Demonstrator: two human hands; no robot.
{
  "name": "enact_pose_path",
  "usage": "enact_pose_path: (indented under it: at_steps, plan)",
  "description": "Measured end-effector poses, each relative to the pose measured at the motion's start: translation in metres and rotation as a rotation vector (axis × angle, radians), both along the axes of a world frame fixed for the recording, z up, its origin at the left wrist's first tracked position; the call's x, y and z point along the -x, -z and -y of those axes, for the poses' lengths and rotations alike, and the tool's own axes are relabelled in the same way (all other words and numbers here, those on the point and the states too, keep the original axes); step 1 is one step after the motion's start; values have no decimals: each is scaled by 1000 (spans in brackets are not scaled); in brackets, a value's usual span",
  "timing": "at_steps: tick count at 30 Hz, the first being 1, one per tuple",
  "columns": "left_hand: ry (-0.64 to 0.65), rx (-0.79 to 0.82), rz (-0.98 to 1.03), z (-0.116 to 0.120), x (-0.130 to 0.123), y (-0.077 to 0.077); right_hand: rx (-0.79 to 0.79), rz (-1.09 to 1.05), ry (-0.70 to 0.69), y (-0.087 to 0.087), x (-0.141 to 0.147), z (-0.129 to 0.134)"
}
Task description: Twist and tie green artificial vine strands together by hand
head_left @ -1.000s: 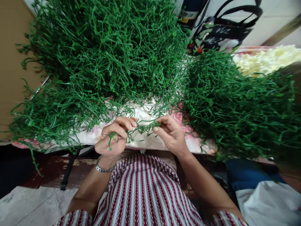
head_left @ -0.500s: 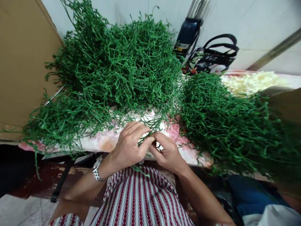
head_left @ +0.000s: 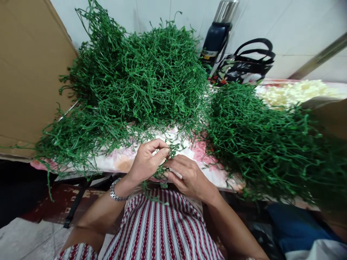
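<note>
Above my lap, at the table's front edge, my left hand [head_left: 149, 160] pinches a thin green plastic-looking stem [head_left: 174, 150] with small branching tips between thumb and forefinger. Close beside it, my right hand [head_left: 189, 177] has its fingers curled around the lower part of the same stem piece, whose end trails down over the apron. The fingers partly hide where the pieces meet. A large heap of similar green stems [head_left: 146, 72] rises behind my hands. Another pile of green stems [head_left: 265, 141] lies to the right.
A floral tablecloth [head_left: 200, 150] covers the table. Cardboard [head_left: 29, 72] stands at the left. At the back are a dark blue vacuum flask [head_left: 215, 39] and a black floral handbag [head_left: 244, 68]. Pale yellow pieces [head_left: 298, 92] lie at the back right.
My right hand has turned and dropped slightly, its fingers now lying across the stem. The left fingers have drawn into a tighter pinch, and the branching tips now show above them.
</note>
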State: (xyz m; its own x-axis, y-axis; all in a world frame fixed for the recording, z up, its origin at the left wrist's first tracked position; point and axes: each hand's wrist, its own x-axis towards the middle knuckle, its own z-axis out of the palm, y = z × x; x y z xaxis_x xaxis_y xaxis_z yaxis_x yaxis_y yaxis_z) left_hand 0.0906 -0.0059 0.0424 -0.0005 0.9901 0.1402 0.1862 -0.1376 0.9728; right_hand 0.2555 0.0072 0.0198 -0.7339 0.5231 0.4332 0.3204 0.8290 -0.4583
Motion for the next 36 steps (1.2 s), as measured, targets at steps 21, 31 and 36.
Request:
enact_pose_path:
  at_steps: [21,31,36]
  plan:
    - [44,73,106,15,-5,12,-60,-198,29,-20,-14,-20]
    - [-31,-342,-387,23,-8,17,17,-206,69,-3,-11,-14]
    - [-7,-368,-337,24,-7,17,-5,-150,105,-1,-13,-13]
